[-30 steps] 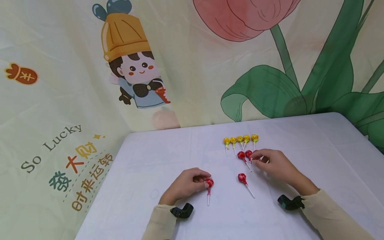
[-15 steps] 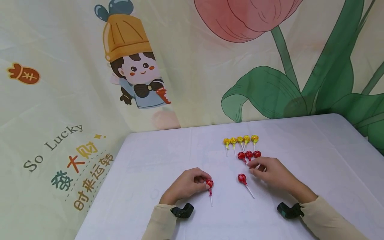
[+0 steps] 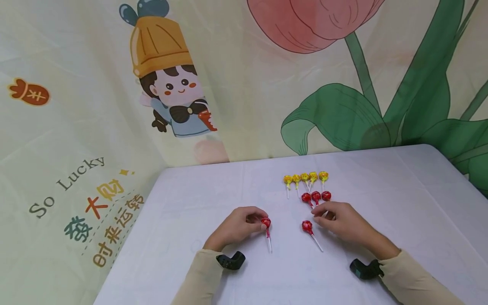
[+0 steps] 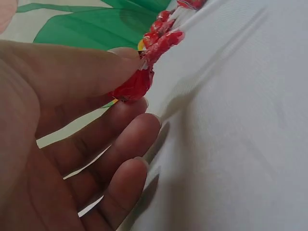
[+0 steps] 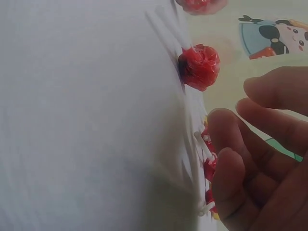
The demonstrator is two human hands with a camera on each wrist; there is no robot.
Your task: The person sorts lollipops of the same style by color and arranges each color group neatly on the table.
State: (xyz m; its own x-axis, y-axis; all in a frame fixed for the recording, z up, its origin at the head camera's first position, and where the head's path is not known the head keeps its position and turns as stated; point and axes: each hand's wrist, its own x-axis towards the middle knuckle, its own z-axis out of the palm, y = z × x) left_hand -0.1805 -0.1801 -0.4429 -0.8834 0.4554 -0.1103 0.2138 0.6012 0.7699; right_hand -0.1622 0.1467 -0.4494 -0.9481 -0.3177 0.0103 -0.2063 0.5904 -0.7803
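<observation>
My left hand (image 3: 238, 226) pinches a red-wrapped lollipop (image 3: 266, 223) by its head between thumb and fingers, its white stick pointing toward me. In the left wrist view that lollipop (image 4: 134, 85) is raised off the cloth, its shadow falling beside it. My right hand (image 3: 343, 222) has its fingers loosely bent and holds nothing. It hovers by the sticks of a row of three red lollipops (image 3: 316, 196). Another red lollipop (image 3: 307, 226) lies on the cloth between the hands; the right wrist view shows a red lollipop (image 5: 200, 67) just beyond the fingertips.
Behind the red row lies a row of several yellow lollipops (image 3: 305, 177). Everything rests on a table with a white cloth (image 3: 206, 195). A printed fabric backdrop (image 3: 244, 84) stands along its far edge.
My right hand has drawn back from the rightmost lollipop of the red row, toward me and slightly left, uncovering it. My left hand has raised its lollipop slightly, and the stick's angle has shifted.
</observation>
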